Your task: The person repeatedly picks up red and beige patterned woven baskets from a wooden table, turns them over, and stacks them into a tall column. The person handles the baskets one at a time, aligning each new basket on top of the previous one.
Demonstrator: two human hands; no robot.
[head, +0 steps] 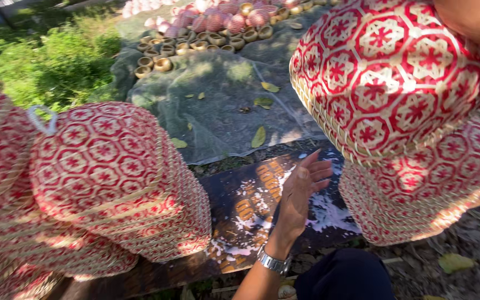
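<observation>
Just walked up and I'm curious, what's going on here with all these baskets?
A person outdoors lifts a red-and-white woven basket with the right hand above a stack of baskets. The left hand, open, hovers over a paint-splashed board. More woven baskets lie on the left, small bowls on netting behind.

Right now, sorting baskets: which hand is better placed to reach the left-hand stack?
Left: the left hand is open and empty beside that basket stack; the right hand is up on the raised basket.
</observation>
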